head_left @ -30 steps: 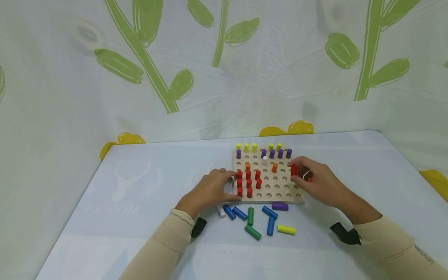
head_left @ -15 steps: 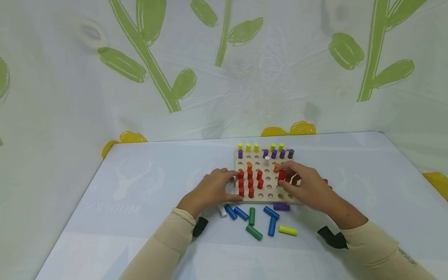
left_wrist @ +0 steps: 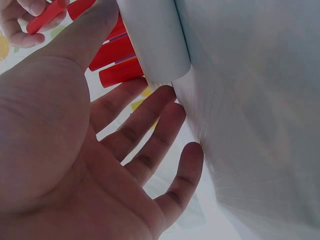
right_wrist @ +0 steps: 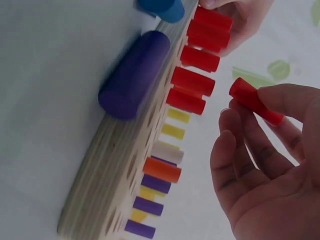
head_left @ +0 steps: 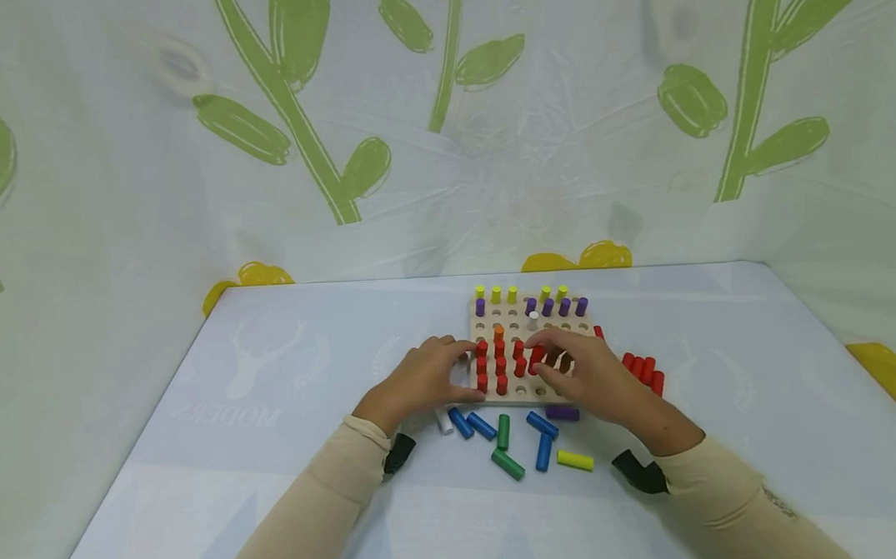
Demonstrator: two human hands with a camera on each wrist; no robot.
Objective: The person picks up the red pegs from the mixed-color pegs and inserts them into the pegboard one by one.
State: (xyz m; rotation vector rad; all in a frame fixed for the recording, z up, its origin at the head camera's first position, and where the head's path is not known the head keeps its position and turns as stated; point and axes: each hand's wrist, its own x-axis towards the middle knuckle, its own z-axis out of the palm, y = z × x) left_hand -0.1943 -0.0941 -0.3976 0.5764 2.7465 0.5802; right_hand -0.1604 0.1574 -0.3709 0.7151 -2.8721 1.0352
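Across the surface (head_left: 173,508) from me sits a wooden pegboard (right_wrist: 102,167), the left hand (head_left: 418,381) loosely spread at its left edge. The right hand (head_left: 591,373) pinches a tilted red peg (right_wrist: 250,100) above it, apparently mid-placement; a free hole calls for uprighting it, clear of the crowding standing red pegs (head_left: 500,366). A purple peg (head_left: 562,413) lies in front.

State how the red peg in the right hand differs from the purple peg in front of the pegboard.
The right hand pinches the red peg; the purple peg rests on the table. The red peg is tilted above the pegboard, while the purple peg lies flat by the near edge. Both are cylinders, and neither sits in a hole.
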